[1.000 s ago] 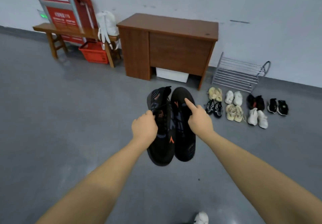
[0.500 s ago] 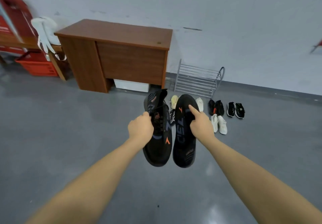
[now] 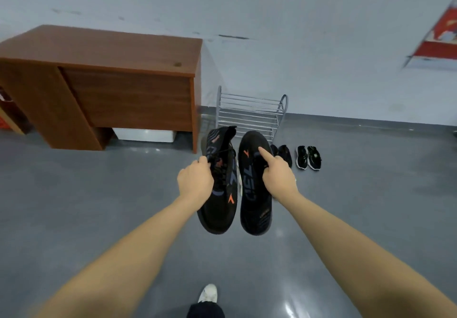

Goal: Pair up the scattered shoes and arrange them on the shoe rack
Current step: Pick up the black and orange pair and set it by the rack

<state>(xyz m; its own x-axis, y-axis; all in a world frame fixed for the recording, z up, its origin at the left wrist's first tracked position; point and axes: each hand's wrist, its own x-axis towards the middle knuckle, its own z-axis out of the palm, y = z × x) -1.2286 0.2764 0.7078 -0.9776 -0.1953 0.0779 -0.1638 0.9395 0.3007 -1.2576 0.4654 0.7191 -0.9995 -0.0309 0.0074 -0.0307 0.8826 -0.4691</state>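
I hold two large black sneakers with orange marks in front of me, toes hanging down. My left hand (image 3: 195,181) grips the left black sneaker (image 3: 218,206) at its laces. My right hand (image 3: 277,175) grips the right black sneaker (image 3: 254,194) by its side, index finger stretched along it. Behind them, against the wall, stands the empty silver shoe rack (image 3: 249,113). On the floor to its right front lie a black pair (image 3: 282,153) and a black pair with white soles (image 3: 308,157). Other shoes are hidden behind the held sneakers.
A brown wooden desk (image 3: 123,87) stands left of the rack, with a white box (image 3: 144,134) under it. Grey floor stretches all round. My own white shoe (image 3: 208,293) shows at the bottom edge. A red poster (image 3: 437,35) hangs at the right.
I have walked closer to the rack and the view has swung right. The desk slid left, and the held sneakers now cover most of the floor pairs. My grips are unchanged.
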